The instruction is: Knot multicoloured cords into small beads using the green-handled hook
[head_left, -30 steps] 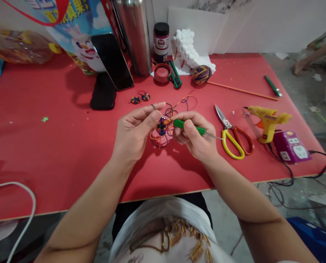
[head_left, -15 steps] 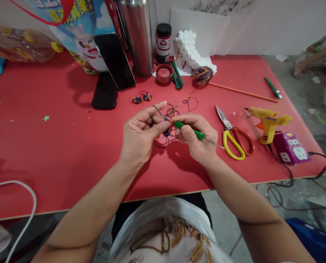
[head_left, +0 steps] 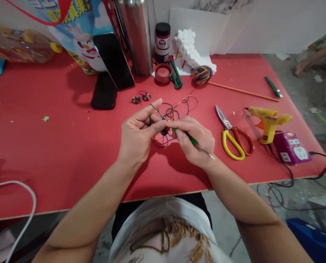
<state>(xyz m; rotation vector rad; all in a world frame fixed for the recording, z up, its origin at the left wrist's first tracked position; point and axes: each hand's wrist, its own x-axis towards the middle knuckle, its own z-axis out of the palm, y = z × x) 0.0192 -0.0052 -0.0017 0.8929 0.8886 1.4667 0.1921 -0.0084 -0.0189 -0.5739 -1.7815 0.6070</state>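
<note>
My left hand pinches a small piece of multicoloured crochet work between thumb and fingers, with a strand of yarn running over the index finger. In my right hand is a crochet hook with a green handle; its rear metal end sticks out toward the wrist. The front tip is hidden at the crochet work, where both hands meet. Loose loops of yarn lie beyond the fingers and lead toward a yarn ball. Two small crocheted pieces rest on the table to the upper left.
On the red table, scissors, a yellow glue gun and a purple power block lie to the right. Behind are a phone, a steel flask, a jar and a green cutter.
My right hand has shifted slightly left and turned, bringing the hook closer to my left fingertips. More of the green handle is now covered by my fingers. My left hand has barely moved.
</note>
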